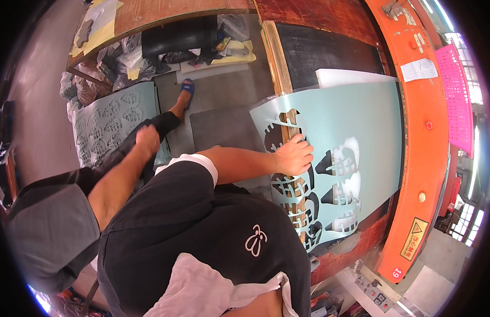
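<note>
My left arm, in a black sleeve with a white cuff, reaches right across the view. My left hand (294, 157) is closed on a pale blue-green sheet (377, 119), at a strip between its cut-outs. Rows of shoe-sole-like openings run down the sheet's left part. Dark and white material shows through some of them. Under the gripped part stands a wooden rail (277, 58), the table's left edge. My fingertips hide the exact hold. My right hand does not appear. Black shirt and pale collar (195, 290) fill the lower middle.
An orange machine beam (422, 121) crosses the right side, with a pink basket (456, 95) beyond it. A white slab (353, 78) lies behind the sheet. At left, a co-worker's hand (148, 139) hangs near a cut sheet (110, 119). Plastic bags (131, 53) crowd under a bench.
</note>
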Demonstrator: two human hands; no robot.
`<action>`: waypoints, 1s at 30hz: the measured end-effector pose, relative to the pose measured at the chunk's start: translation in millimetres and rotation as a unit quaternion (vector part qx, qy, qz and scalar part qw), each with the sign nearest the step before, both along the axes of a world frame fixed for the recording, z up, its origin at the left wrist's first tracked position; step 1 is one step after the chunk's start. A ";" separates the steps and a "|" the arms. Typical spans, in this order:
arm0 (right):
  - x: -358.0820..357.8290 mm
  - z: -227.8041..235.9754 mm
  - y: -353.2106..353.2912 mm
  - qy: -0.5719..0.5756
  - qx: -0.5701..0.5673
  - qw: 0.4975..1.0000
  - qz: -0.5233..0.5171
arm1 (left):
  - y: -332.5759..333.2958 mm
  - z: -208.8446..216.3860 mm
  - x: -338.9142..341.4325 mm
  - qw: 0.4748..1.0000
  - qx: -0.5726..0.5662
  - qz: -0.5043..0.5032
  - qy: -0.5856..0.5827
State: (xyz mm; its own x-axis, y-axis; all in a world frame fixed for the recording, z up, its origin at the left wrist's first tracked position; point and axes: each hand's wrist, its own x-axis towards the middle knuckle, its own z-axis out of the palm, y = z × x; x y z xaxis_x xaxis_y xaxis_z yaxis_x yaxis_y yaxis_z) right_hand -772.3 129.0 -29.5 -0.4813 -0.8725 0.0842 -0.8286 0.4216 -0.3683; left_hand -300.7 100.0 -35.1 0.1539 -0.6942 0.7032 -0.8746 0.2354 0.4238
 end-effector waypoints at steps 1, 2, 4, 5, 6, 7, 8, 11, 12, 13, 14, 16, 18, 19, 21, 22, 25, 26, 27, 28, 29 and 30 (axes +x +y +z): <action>0.0 0.3 0.0 0.004 0.004 1.000 -0.003 | -0.2 -0.2 0.0 1.000 0.000 0.000 0.000; -0.1 0.6 0.2 0.007 0.008 1.000 -0.007 | -0.3 -0.6 0.0 1.000 0.001 0.000 -0.001; -0.6 1.7 0.6 -0.006 0.013 1.000 0.010 | -0.4 -1.0 -0.2 1.000 0.001 -0.001 0.000; -1.1 2.3 1.1 -0.016 0.012 1.000 0.023 | -0.2 -1.0 -0.1 1.000 0.001 -0.001 0.000; -1.7 2.7 1.1 0.003 0.020 1.000 0.014 | -0.1 -0.7 -0.1 1.000 0.000 -0.001 0.001; -2.4 2.8 1.4 0.019 0.024 0.999 0.009 | 0.5 -0.2 -0.3 1.000 -0.001 0.000 0.001; -3.2 2.9 1.4 0.025 0.028 0.999 0.016 | 0.1 0.6 -0.2 1.000 -0.002 0.000 -0.001; -3.6 0.9 0.8 0.011 0.011 1.000 0.019 | 1.2 3.0 0.7 1.000 -0.011 -0.006 0.003; -3.6 1.0 1.0 0.003 0.016 1.000 0.026 | 1.0 3.6 1.7 1.000 -0.021 -0.011 0.013; -2.2 0.2 0.5 -0.003 0.014 1.000 0.014 | 0.4 4.4 2.2 1.000 -0.025 -0.014 0.008; -1.5 0.8 1.1 -0.009 0.019 1.000 0.004 | 0.4 4.9 2.1 1.000 -0.024 -0.014 0.008; 1.6 2.3 1.9 -0.002 0.009 1.000 0.013 | 0.5 5.0 1.6 1.000 -0.012 -0.006 0.003; 5.3 5.2 3.2 0.004 0.001 1.000 0.018 | 0.4 3.9 1.0 1.000 -0.007 -0.003 -0.003; 7.1 6.8 3.5 0.007 -0.005 1.000 0.020 | 0.4 3.1 0.7 1.000 -0.008 0.000 -0.010; 9.4 10.3 4.5 0.011 -0.001 1.000 0.017 | 0.8 2.2 -0.4 1.000 -0.004 0.009 -0.020; 10.0 11.4 4.6 0.009 0.006 1.000 0.013 | 1.4 2.0 -1.2 1.000 -0.002 0.007 -0.015; 9.7 10.7 3.7 0.003 0.018 1.000 0.016 | 0.9 2.2 -0.2 1.000 -0.002 -0.003 -0.006; 9.0 9.1 2.3 -0.002 0.010 1.000 0.017 | 0.7 2.4 0.6 1.000 0.003 -0.005 -0.002; 7.5 7.6 2.5 -0.004 0.008 1.000 0.009 | 0.9 2.8 0.8 1.000 0.008 -0.008 0.001; 6.6 5.0 1.1 0.011 0.002 1.000 0.004 | 1.1 3.0 1.1 1.000 0.014 -0.011 0.006; 4.6 3.5 1.4 0.024 -0.010 1.000 0.005 | 1.4 3.1 1.1 1.000 0.007 -0.007 0.001; 3.3 1.4 1.0 0.039 -0.021 0.999 0.005 | 1.3 3.1 1.2 1.000 0.011 -0.005 -0.002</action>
State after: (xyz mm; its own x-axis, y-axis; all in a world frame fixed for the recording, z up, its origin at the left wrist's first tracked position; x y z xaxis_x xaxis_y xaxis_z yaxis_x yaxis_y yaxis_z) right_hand -769.0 130.0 -28.1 -0.4639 -0.8717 0.1581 -0.8591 0.3991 -0.3203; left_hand -299.5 101.3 -31.9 0.1432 -0.7113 0.6881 -0.8740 0.2353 0.4251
